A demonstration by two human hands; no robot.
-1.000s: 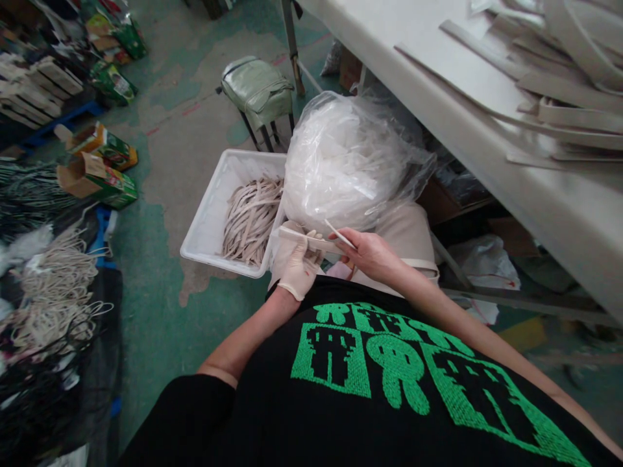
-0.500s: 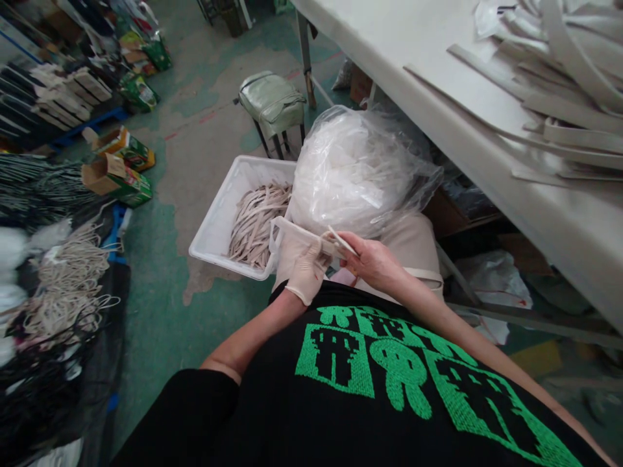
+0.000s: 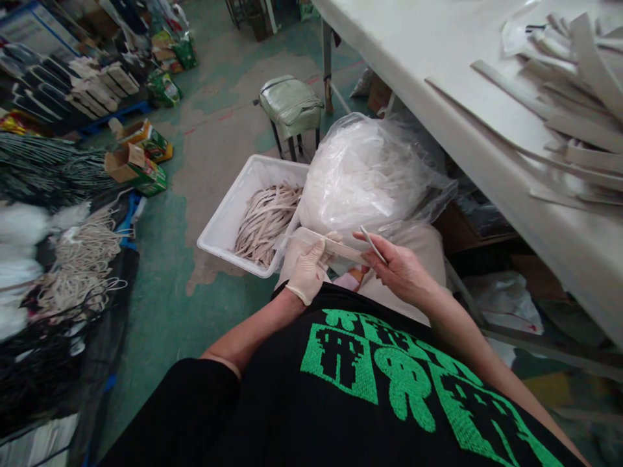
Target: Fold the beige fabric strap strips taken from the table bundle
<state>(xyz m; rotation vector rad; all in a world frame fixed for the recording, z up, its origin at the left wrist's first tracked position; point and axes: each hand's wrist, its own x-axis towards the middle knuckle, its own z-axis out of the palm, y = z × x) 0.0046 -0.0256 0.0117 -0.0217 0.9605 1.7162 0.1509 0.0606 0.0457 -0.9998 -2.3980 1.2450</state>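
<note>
A flat beige strap runs between my two hands over my lap. My left hand, in a pale glove, is closed on it, and a loop of the strap lies over toward the bin. Bare and closed on the strap's other end, my right hand also has a thin pale piece sticking up between thumb and fingers; its kind I cannot make out. Just beyond my left hand stands a white plastic bin with a heap of narrow beige strips in it.
A clear plastic bag of white material bulges beyond my hands. Long beige strips lie on the white table at right. A green-covered stool stands behind the bin. Cord bundles and cartons sit on the left floor.
My right hand has moved right, away from my left hand, and a longer stretch of strap shows between them. The whole view has shifted slightly.
</note>
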